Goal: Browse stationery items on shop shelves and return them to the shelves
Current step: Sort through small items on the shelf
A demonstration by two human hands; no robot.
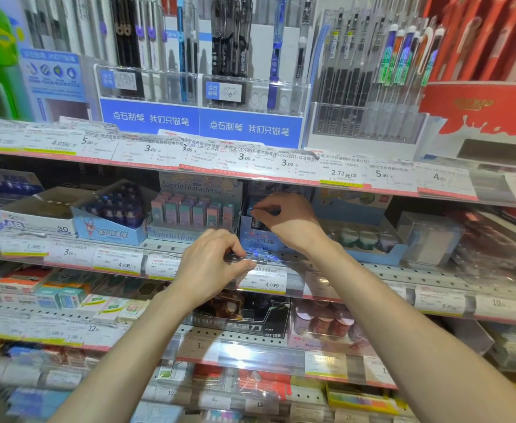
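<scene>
Right hand [284, 215] pinches small item in blue box [258, 236] — 12 o'clock | left hand [212, 264] pinches clear packet [259, 257] at shelf edge [372, 270]

Two hands: left hand [212, 264], right hand [284, 219]. Four shelf levels: top shelf [250, 169], second shelf [372, 270], third shelf [250, 358], fourth at the bottom edge, blurred. Two blue pen display stands [149, 117] [250, 126] side by side. One Sanrio eraser box [194, 209]. One light blue box [252, 236] by the right hand. Many price tags, too blurred to count.
</scene>
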